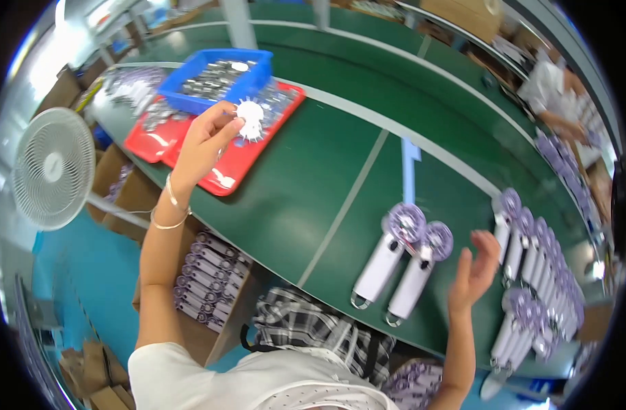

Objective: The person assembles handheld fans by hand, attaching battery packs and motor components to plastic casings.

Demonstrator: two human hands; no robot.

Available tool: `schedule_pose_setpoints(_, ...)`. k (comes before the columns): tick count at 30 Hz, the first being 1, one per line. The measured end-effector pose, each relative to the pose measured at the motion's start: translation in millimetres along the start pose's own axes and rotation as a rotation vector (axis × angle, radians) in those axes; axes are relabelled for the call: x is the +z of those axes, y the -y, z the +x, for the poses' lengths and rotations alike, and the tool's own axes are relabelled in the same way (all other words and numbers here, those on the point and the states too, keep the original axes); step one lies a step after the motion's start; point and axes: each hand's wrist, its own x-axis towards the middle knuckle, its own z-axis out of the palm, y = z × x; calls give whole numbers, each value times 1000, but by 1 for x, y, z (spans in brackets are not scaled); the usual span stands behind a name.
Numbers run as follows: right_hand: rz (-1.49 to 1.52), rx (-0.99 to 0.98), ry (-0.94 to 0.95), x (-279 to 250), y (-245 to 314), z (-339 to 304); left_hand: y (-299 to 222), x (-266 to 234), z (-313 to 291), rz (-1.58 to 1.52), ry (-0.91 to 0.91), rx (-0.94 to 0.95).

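fingers (225, 131) of the left hand (202, 140) are pinching a white fan blade wheel (251, 118), which is projecting from the fingertips toward 2 o'clock, over a red tray (221, 179). at 12 o'clock from it a blue bin (190, 96) is sitting. right hand (474, 270) is hanging open, holding nothing, two white handheld fans (399, 263) lying at its 9 o'clock on the green table (306, 184). cardboard boxes (200, 280) are standing at 6 o'clock below the left wrist.
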Motion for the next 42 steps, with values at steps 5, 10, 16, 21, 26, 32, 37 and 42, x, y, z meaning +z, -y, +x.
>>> schedule_pose_setpoints(5,61,-86,330,18,27,57,-11,146,16,47,422,118)
schedule_pose_setpoints(10,275,248,496,7,-8,73,-11,259,24,25,713,167)
schedule_pose_setpoints(16,386,515,270,-21,-77,51,21,301,7,-20,752,72)
schedule_pose_setpoints(21,303,622,251,2,-122,29,66,333,-27,-8,997,436)
schedule_pose_setpoints(26,155,418,273,30,-148,15,111,351,-27,9,1018,559)
schedule_pose_setpoints(32,7,310,333,50,-174,6,148,355,-25,36,1012,651)
schedule_pose_setpoints(37,89,287,265,62,-191,-7,168,359,-23,5,1030,633)
schedule_pose_setpoints(42,214,423,169,65,-192,-17,175,360,-27,7,1005,629)
